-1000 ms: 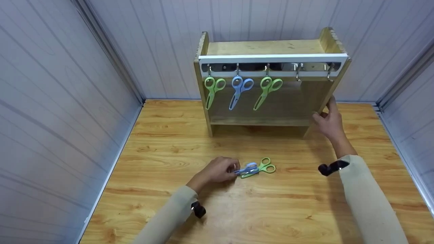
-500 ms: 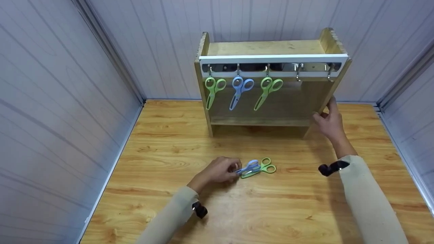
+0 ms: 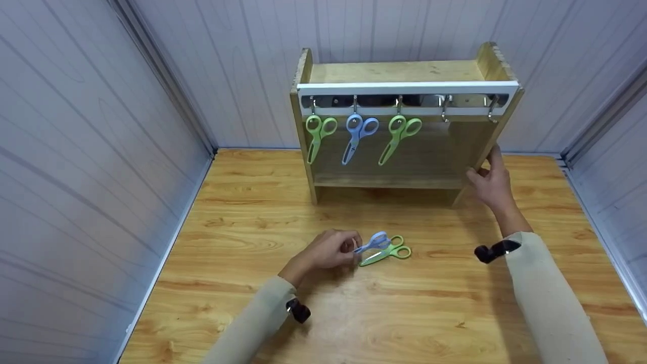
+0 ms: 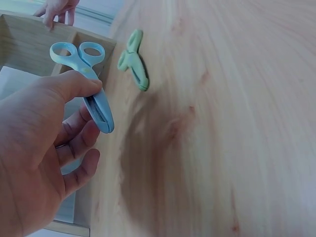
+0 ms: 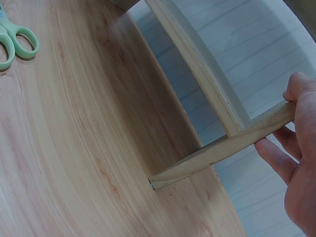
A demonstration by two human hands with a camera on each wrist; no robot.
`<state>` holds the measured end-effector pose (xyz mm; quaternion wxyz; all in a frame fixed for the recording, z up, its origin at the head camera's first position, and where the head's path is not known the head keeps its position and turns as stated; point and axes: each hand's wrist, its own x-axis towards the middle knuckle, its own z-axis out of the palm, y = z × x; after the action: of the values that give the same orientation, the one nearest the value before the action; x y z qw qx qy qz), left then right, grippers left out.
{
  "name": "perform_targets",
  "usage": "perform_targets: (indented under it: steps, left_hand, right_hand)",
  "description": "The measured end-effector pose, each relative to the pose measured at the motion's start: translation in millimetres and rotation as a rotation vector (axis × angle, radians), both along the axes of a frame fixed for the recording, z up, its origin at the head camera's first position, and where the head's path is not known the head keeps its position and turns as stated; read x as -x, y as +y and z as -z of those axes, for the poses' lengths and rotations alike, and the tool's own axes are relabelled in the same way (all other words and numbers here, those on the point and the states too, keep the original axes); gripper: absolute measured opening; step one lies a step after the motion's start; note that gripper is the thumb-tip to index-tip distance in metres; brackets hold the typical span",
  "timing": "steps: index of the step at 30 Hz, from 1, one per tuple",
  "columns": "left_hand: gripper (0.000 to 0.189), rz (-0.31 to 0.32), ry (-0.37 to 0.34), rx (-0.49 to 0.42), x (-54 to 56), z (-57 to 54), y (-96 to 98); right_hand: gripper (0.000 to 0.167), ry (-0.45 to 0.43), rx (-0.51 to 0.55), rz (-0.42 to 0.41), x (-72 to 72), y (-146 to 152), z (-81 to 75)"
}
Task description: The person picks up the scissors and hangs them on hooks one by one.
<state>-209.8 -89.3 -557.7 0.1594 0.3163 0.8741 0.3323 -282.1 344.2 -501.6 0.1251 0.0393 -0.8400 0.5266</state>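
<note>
My left hand pinches blue scissors by the blade end between thumb and fingers, handle loops pointing away from the palm. In the left wrist view they are raised above the table. Green scissors lie on the table just beyond, partly overlapped by the blue pair in the head view. My right hand grips the right side panel of a wooden rack, thumb on one face and fingers on the other. Along the rack's front hang green scissors, blue scissors and more green scissors, each from a hook.
Two bare hooks are at the right of the white hook rail. The rack stands on the wood-grain table close to the back wall. Pale panelled walls close off the left, back and right.
The blue scissors have been lifted slightly up and away from the green pair by my left hand. My right hand keeps its grip on the rack.
</note>
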Motion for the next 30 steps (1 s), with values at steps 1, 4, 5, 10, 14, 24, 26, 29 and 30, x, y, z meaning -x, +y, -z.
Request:
perform_targets:
  steps: [1,4,5,10,14,24,26,29,30]
  left_hand:
    - [0.011,-0.005,-0.001,-0.002,0.4,-0.9,0.2]
    - [0.01,-0.021,-0.012,-0.008,1.6,-3.2,0.9]
    - [0.01,-0.026,-0.016,-0.007,1.9,-4.0,0.9]
    - [0.011,-0.042,-0.023,-0.013,2.4,-7.7,2.1]
    - [0.012,-0.049,-0.016,-0.024,2.8,-11.3,3.7]
    - [0.012,-0.042,0.035,-0.104,9.2,-20.7,5.9]
    - [0.012,-0.035,0.043,-0.113,10.1,-22.7,6.7]
    - [0.012,-0.029,0.051,-0.125,10.9,-25.8,8.5]
    - [0.013,-0.03,0.052,-0.127,11.1,-26.6,9.1]
  right_hand:
    - [0.087,-0.002,0.0,-0.001,-0.3,0,-0.4]
    - [0.087,-0.009,-0.002,-0.005,-1.5,-1,-1.6]
    - [0.087,-0.01,-0.006,-0.005,-1.8,-1,-1.8]
    - [0.088,-0.016,-0.017,-0.004,-2.8,0,-2.7]
    - [0.088,-0.019,-0.006,-0.008,-2.1,0,-2.2]
    - [0.088,-0.037,0.002,0.002,-0.5,2,-1.4]
    - [0.088,-0.04,0.0,0.005,-0.2,2,-1.3]
    - [0.088,-0.043,-0.006,0.011,0.4,2,-1.0]
    - [0.088,-0.042,-0.004,0.013,0.6,2,-0.9]
